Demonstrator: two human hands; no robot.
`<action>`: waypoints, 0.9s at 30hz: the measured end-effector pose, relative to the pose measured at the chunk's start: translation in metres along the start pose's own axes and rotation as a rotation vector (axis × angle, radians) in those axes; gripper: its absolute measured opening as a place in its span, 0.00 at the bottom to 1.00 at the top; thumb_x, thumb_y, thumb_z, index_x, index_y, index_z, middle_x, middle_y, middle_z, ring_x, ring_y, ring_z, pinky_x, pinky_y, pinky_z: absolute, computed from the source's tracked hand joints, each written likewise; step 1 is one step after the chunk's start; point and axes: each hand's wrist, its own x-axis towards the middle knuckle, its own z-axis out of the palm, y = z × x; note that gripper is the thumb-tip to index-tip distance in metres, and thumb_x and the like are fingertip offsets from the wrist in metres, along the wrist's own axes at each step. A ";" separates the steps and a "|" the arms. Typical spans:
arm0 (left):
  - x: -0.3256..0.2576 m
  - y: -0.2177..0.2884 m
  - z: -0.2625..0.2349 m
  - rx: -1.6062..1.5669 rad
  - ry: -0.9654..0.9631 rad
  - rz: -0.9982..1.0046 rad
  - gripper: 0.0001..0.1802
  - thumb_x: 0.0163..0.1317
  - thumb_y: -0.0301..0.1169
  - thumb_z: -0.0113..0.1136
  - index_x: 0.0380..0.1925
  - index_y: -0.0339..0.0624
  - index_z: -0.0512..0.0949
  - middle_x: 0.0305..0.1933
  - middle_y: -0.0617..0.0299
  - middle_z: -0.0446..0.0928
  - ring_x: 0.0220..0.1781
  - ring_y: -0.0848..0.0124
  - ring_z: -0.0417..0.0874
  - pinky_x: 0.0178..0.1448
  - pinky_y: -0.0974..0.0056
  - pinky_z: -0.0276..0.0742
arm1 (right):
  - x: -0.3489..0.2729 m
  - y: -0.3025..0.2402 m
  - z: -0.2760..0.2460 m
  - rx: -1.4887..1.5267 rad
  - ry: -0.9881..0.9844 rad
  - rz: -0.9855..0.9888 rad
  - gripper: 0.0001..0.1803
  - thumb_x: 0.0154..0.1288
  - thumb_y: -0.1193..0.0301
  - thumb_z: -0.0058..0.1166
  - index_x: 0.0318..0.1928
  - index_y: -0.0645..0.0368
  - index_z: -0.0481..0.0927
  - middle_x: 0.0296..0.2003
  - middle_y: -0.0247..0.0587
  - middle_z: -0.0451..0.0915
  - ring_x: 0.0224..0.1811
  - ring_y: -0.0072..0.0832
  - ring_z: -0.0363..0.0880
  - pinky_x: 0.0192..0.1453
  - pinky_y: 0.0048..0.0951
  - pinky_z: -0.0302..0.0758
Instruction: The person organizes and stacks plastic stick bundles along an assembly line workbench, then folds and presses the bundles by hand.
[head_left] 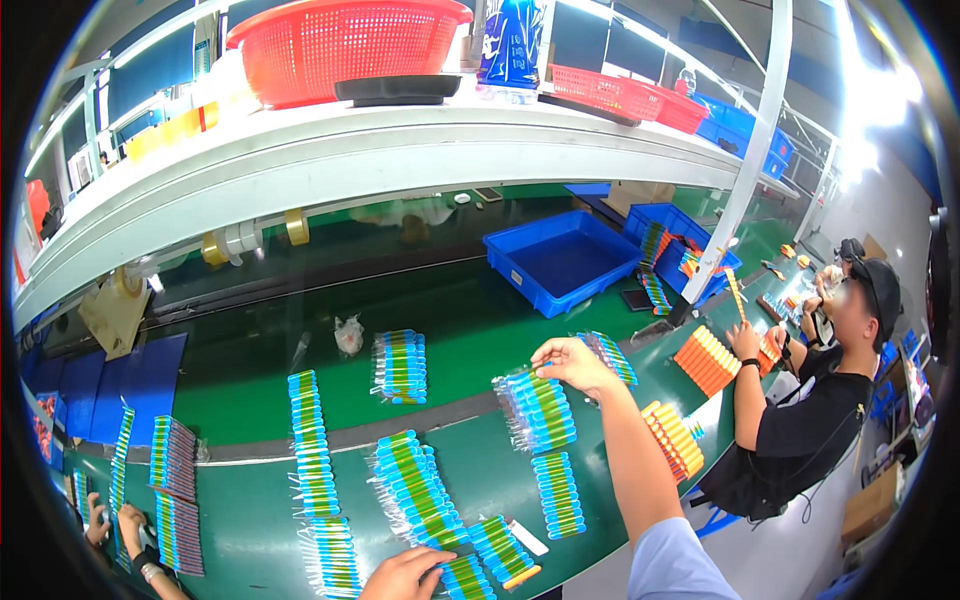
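Note:
My right hand reaches far across the bench, thumb and fingers pinched at the top edge of a stacked bundle of blue-handled sticks. The sticks lie side by side under a yellow-green band, with thin clear ends on the left. At the near edge, my left hand has its fingers closed at the end of a short strip of blue sticks. Beside that lies another short strip with one yellow stick. A thicker fanned stack spreads between my hands, and a single strip lies below the right-hand bundle.
A long row of strips lies to the left, another stack farther back. A blue tray stands on the green bench. A shelf with red baskets crosses above. A person at right handles orange sticks; another person's hands work at left.

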 end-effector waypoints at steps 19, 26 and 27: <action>0.024 0.013 -0.014 -0.896 0.074 -0.169 0.16 0.66 0.20 0.63 0.54 0.33 0.79 0.45 0.62 0.83 0.41 0.78 0.81 0.46 0.71 0.78 | -0.112 -0.045 0.129 -0.064 -0.145 -0.334 0.19 0.75 0.62 0.51 0.56 0.64 0.74 0.51 0.45 0.80 0.54 0.30 0.80 0.58 0.35 0.75; 0.129 0.023 -0.003 -0.882 0.091 -0.056 0.19 0.63 0.17 0.64 0.54 0.32 0.75 0.47 0.55 0.83 0.40 0.74 0.86 0.39 0.71 0.80 | -0.146 -0.016 0.135 0.190 0.047 -0.129 0.11 0.72 0.80 0.55 0.53 0.66 0.76 0.42 0.37 0.84 0.42 0.16 0.81 0.45 0.20 0.78; 0.141 0.022 -0.001 -0.913 0.076 -0.080 0.19 0.64 0.18 0.64 0.55 0.31 0.74 0.47 0.54 0.83 0.42 0.73 0.87 0.39 0.71 0.81 | -0.137 -0.011 0.128 0.186 0.130 -0.133 0.12 0.72 0.80 0.56 0.53 0.66 0.76 0.40 0.37 0.84 0.41 0.16 0.81 0.43 0.19 0.77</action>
